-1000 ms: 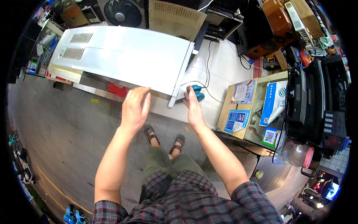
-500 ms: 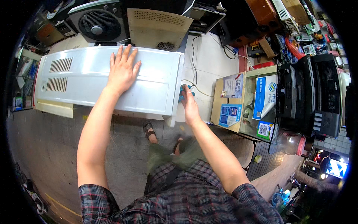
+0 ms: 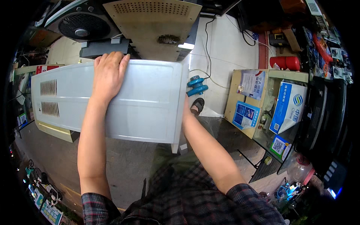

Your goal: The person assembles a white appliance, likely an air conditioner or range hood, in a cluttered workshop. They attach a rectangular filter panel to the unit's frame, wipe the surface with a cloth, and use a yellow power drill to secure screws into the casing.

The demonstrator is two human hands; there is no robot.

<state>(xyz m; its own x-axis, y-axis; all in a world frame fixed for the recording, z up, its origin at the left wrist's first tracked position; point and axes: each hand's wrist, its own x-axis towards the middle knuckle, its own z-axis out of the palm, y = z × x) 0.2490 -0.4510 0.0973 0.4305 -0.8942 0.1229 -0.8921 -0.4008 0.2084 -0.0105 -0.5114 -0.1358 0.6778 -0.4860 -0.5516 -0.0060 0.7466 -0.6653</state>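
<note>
A long white metal cabinet (image 3: 144, 99) with two sets of vent slots lies across the view before me. My left hand (image 3: 108, 77) rests on its top, fingers bent over the far edge and thumb along the surface. At the cabinet's right end is my right hand (image 3: 186, 110), pressed against the side; its fingers are hidden behind the casing. Just beyond that end, a teal blower-like tool (image 3: 197, 86) with a black cord sits on the pale floor, my sandalled foot (image 3: 197, 105) beside it.
Behind the cabinet stand a box fan (image 3: 82, 30) and a beige perforated metal panel (image 3: 153, 22). To the right, a glass-topped counter (image 3: 264, 116) carries signs and a black printer-like machine (image 3: 322, 116). A red cylinder (image 3: 285, 63) lies farther back.
My left hand has gone from lying flat with spread fingers to gripping the far edge. My right hand has moved against the cabinet's end. One foot has stepped forward, and the view has shifted.
</note>
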